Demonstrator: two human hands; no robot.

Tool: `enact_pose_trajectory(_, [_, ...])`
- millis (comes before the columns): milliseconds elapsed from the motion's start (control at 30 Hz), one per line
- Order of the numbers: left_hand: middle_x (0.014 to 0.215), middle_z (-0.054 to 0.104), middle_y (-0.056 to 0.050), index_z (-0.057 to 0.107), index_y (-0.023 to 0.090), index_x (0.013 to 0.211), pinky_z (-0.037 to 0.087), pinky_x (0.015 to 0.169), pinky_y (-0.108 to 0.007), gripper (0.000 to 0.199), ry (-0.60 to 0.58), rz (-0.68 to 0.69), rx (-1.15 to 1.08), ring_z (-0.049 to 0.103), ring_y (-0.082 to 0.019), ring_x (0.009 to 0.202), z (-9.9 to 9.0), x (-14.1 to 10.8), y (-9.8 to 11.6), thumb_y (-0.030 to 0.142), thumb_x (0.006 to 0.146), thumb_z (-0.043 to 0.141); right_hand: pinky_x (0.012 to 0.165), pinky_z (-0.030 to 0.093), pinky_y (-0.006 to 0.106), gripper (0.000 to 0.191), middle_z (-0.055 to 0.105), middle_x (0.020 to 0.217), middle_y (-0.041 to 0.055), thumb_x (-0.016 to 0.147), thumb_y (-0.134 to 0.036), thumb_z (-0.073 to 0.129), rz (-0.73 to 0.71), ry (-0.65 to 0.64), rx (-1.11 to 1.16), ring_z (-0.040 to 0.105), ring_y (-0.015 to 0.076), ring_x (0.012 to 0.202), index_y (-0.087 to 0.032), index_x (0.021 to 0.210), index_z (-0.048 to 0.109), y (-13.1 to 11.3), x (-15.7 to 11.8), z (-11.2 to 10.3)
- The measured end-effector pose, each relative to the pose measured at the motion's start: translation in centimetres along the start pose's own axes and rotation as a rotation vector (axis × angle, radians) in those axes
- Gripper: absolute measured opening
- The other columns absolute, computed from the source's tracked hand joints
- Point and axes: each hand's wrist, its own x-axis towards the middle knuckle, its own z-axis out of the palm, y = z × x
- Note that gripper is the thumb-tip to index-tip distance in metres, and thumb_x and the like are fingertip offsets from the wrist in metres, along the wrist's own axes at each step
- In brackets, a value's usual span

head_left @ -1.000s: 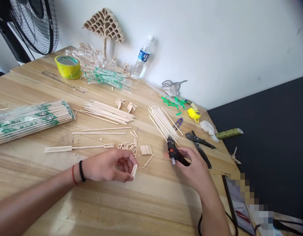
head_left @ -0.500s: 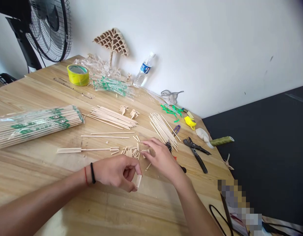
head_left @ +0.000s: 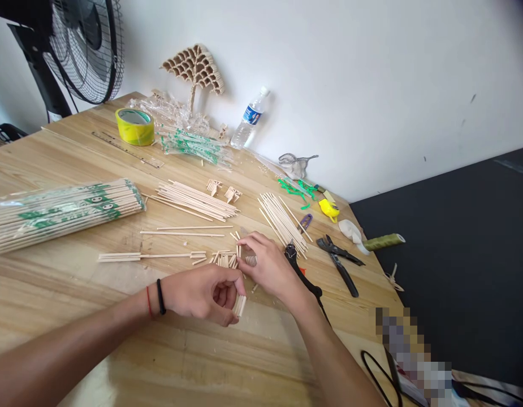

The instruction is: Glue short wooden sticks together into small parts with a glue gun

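Observation:
My left hand (head_left: pixel 204 291) pinches a small row of short wooden sticks (head_left: pixel 241 306) between thumb and forefinger, just above the table. Beyond it, my right hand (head_left: pixel 272 268) has its thumb and forefinger closed at the two ends of another short wooden stick (head_left: pixel 238 251). That piece is at the edge of a loose pile of short cut sticks (head_left: pixel 224 260), partly hidden by my hands. Left of the pile lies a long thin stick with shorter sticks around its ends (head_left: pixel 163 257). A black glue gun (head_left: pixel 292 255) rests beside my right hand.
Long sticks (head_left: pixel 197 200) lie in bundles, with another bundle (head_left: pixel 282 223) at right. A plastic-wrapped stick pack (head_left: pixel 66 215) sits at left. Pliers (head_left: pixel 340 265), yellow tape (head_left: pixel 134 127), a water bottle (head_left: pixel 249 120) and a stick-built tree model (head_left: pixel 194 73) stand around.
My right hand has moved slightly left, its fingers closing on a short stick in the pile. My left hand keeps its sticks, raised slightly and turned a little.

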Motion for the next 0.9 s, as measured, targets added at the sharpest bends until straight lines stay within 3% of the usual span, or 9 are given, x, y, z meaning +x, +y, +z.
enact_pose_trajectory(133, [0.068, 0.060, 0.005, 0.059, 0.016, 0.096, 0.042, 0.056, -0.022, 0.028, 0.004, 0.017, 0.007, 0.053, -0.010, 0.060, 0.0, 0.0, 0.3, 0.022, 0.076, 0.078, 0.092, 0.056, 0.041, 0.025, 0.071, 0.107, 0.0094, 0.085, -0.013, 0.069, 0.012, 0.116, 0.076, 0.070, 0.0269, 0.100, -0.020, 0.108, 0.069, -0.2, -0.7, -0.8])
enact_pose_trajectory(300, [0.069, 0.052, 0.008, 0.050, 0.019, 0.101, 0.039, 0.056, -0.023, 0.030, 0.110, 0.061, 0.032, 0.047, -0.010, 0.060, 0.2, -0.1, 0.3, 0.022, 0.080, 0.071, 0.089, 0.060, 0.039, 0.020, 0.073, 0.105, 0.0074, 0.093, -0.027, 0.066, 0.050, 0.247, 0.235, 0.072, 0.0236, 0.097, -0.023, 0.113, 0.066, -0.1, -4.3, -0.8])
enact_pose_trajectory(400, [0.068, 0.048, 0.010, 0.045, 0.021, 0.104, 0.035, 0.056, -0.023, 0.031, 0.193, 0.077, 0.061, 0.043, -0.010, 0.061, 0.5, -0.1, 0.2, 0.022, 0.083, 0.068, 0.100, 0.060, 0.038, 0.026, 0.075, 0.122, 0.0080, 0.095, -0.025, 0.070, 0.063, 0.267, 0.597, 0.072, 0.0237, 0.113, -0.027, 0.121, 0.068, -0.5, -6.5, 0.5])
enact_pose_trajectory(500, [0.074, 0.049, 0.008, 0.043, 0.021, 0.105, 0.037, 0.058, -0.024, 0.031, 0.208, 0.093, 0.071, 0.044, -0.011, 0.063, 0.6, -0.1, 0.3, 0.020, 0.084, 0.065, 0.112, 0.054, 0.040, 0.031, 0.073, 0.133, 0.0058, 0.094, -0.020, 0.072, 0.028, 0.250, 0.748, 0.068, 0.0237, 0.127, -0.031, 0.123, 0.069, -1.2, -7.7, 1.6])
enact_pose_trajectory(900, [0.085, 0.055, 0.004, 0.047, 0.022, 0.107, 0.043, 0.063, -0.027, 0.027, 0.202, 0.032, 0.038, 0.052, -0.013, 0.070, 1.0, -0.2, 0.6, 0.022, 0.088, 0.066, 0.111, 0.054, 0.044, 0.043, 0.072, 0.133, 0.0074, 0.089, -0.011, 0.075, -0.006, 0.207, 0.709, 0.067, 0.0259, 0.127, -0.030, 0.127, 0.068, -1.3, -8.5, 2.0])
